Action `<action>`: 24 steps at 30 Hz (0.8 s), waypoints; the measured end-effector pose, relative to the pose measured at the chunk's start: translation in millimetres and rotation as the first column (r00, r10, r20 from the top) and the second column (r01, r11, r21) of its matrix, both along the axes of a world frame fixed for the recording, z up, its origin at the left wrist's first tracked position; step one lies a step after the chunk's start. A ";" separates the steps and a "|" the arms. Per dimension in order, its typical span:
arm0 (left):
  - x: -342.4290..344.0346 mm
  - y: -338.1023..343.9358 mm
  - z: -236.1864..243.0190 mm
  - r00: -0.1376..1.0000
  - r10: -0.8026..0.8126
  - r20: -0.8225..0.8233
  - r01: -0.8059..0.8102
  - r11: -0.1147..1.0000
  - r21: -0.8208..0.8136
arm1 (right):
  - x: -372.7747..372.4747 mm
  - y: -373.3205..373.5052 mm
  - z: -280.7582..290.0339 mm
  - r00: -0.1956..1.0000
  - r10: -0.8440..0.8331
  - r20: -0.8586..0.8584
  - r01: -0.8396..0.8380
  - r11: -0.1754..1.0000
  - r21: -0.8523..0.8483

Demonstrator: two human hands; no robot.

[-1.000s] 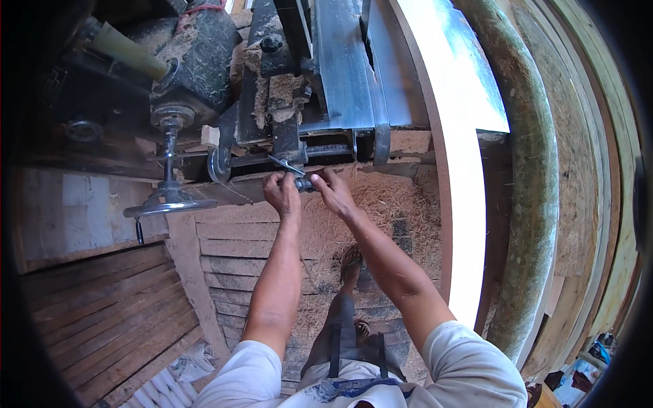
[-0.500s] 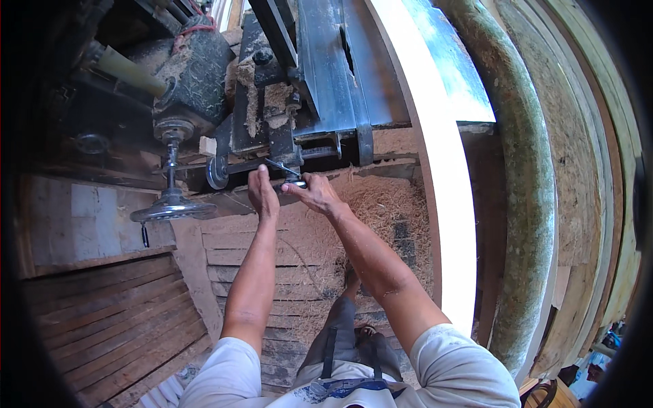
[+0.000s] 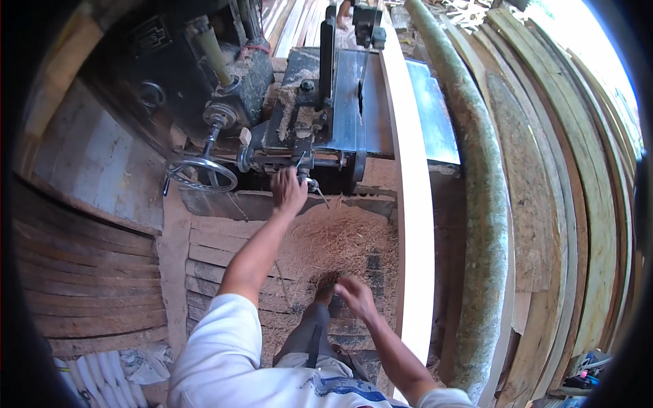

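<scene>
Lever (image 3: 309,178) at the machine's (image 3: 320,115) front edge, just right of the handwheel (image 3: 202,174), is under the left hand (image 3: 289,190) — whether its fingers clamp it cannot be told — while the right hand (image 3: 355,296) hangs low over the sawdust (image 3: 340,241), fingers loosely apart, holding nothing.

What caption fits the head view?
Left hand on a sawdust-covered woodworking machine's small lever; right hand hangs free.
</scene>
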State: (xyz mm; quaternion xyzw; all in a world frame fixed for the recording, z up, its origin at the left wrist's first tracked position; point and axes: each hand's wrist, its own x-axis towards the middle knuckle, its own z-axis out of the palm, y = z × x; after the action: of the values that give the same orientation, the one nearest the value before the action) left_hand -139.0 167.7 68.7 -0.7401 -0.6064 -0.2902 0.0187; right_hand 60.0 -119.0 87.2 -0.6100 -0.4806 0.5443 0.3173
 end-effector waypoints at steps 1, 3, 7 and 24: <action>-7.1 -41.0 -18.5 0.984 -0.001 0.178 0.003 1.000 -0.010 | 14.8 -57.9 22.8 0.999 -0.031 0.021 0.032 0.999 -0.044; -22.3 -150.6 -55.1 0.929 0.097 0.358 0.088 0.881 -0.465 | 49.0 -180.9 40.4 0.958 -0.287 -0.017 0.286 0.957 -0.059; -65.2 -418.9 -80.4 0.990 0.084 0.116 0.117 -0.004 -0.993 | 112.7 -391.7 15.6 0.624 -0.753 0.207 0.665 0.652 0.364; -1.1 -797.8 27.3 0.746 0.226 0.626 0.499 0.433 -0.751 | 92.3 -658.3 1.4 0.877 -0.469 -0.106 0.400 0.834 -0.380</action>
State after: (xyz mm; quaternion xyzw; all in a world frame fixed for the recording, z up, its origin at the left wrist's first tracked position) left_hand -140.1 -630.2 96.1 -0.5352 -0.5620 -0.1630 -0.6092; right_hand 152.2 -777.3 88.5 -0.6934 -0.1917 0.5903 0.3660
